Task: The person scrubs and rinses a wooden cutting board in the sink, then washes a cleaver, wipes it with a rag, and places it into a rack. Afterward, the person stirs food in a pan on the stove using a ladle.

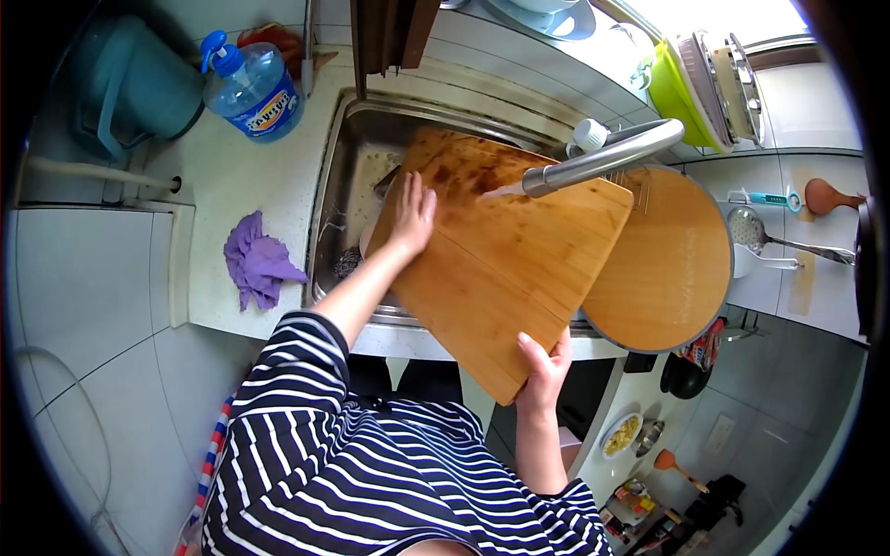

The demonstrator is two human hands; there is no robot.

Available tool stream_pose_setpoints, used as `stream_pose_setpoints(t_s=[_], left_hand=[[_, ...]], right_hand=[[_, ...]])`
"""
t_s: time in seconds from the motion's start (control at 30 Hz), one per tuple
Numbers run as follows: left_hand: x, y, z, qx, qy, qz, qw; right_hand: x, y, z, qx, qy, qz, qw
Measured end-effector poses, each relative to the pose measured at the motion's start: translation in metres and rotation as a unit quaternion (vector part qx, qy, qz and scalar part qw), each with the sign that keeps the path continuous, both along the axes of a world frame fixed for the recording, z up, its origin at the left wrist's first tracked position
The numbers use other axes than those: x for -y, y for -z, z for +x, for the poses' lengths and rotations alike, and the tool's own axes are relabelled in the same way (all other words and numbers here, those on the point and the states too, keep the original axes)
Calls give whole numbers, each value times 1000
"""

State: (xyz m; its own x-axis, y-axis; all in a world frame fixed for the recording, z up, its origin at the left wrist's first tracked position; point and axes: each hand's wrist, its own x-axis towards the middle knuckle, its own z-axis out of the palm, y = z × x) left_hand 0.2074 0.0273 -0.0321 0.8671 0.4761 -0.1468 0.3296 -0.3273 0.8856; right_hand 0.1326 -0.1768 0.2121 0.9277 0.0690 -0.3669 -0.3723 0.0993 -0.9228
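A large wooden cutting board [505, 269] lies tilted across the metal sink [338, 185], dark and wet near its far edge. My right hand [545, 371] grips its near right corner, thumb on top and fingers behind. Flat on the board's left part rests my left hand [414, 218], fingers stretched out. Above the board, the faucet [603, 162] runs a stream of water onto the wet part. A steel scrubber [348, 262] sits in the sink at the left, partly hidden by the board.
A purple cloth [260, 261] and a blue pump bottle [255, 93] are on the counter at left, with a teal jug [130, 88] behind. To the right stands a round wooden board [672, 269]. Utensils, such as a skimmer [746, 227], hang on the right wall.
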Motion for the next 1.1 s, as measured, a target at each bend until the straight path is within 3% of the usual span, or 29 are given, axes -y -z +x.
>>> stream_pose_setpoints(t_s=[0.13, 0.27, 0.43, 0.47, 0.53, 0.57, 0.63, 0.67, 0.9, 1.1], left_hand=[[51, -48, -29, 173, 69, 10, 983], [41, -62, -10, 222, 69, 22, 972], [-5, 32, 7, -6, -111, -15, 994], [-15, 34, 4, -46, -152, -132, 978], [-43, 34, -4, -107, -103, -382, 912], [-46, 27, -7, -75, -103, -470, 874], [-58, 4, -12, -22, -102, -586, 804], [-71, 26, -15, 12, -89, -612, 786], [-126, -35, -43, 151, -140, -503, 840], [-124, -64, -67, 139, -165, -473, 854]], right_hand=[[6, 0, 2, 11, 5, -12, 1000], [14, -2, -5, 23, -5, -41, 999], [31, -12, -11, 27, 11, -24, 999], [37, -11, -10, 27, 10, -23, 999], [48, -6, -5, 42, -1, -3, 999], [55, -1, 1, 48, -14, 5, 999], [64, 11, 17, 59, -29, -9, 998], [67, 18, 26, 54, -38, -23, 998], [71, 97, 72, 74, -77, -86, 990], [65, 132, 93, 56, -56, -53, 995]])
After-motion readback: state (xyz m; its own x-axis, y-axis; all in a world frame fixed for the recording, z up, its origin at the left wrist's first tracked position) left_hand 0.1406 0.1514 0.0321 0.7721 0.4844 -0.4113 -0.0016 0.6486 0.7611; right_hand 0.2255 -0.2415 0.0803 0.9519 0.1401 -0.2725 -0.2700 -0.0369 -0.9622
